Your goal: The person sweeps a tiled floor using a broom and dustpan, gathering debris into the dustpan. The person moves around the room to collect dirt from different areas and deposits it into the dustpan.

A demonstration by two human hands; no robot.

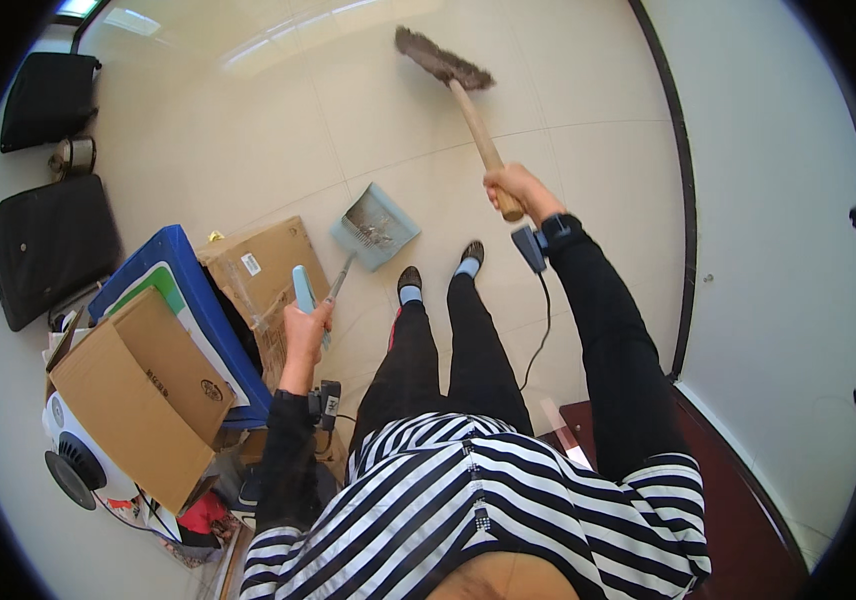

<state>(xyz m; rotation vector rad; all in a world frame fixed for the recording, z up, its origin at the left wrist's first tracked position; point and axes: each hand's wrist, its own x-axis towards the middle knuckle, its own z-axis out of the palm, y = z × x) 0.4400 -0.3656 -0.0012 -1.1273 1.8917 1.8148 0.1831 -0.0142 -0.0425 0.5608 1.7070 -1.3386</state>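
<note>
My right hand (518, 189) is closed round the wooden handle of a broom (476, 124), close to the handle's end. The broom's dark bristle head (443, 60) points away from me over the tiled floor, at the top of the view. In my left hand (308, 330) is the light blue grip of a long-handled dustpan. The dustpan's pale blue pan (377, 226) rests on the floor in front of my feet, with grey dust and bits of debris in it. The broom head and the pan are well apart.
Cardboard boxes (266, 262), a blue-framed board (184, 255) and a white device with a dark round part (79, 450) crowd my left side. Black bags (52, 247) lie along the left wall. A white wall (765, 225) with dark skirting runs along the right; dark red furniture (728, 495) is beside me.
</note>
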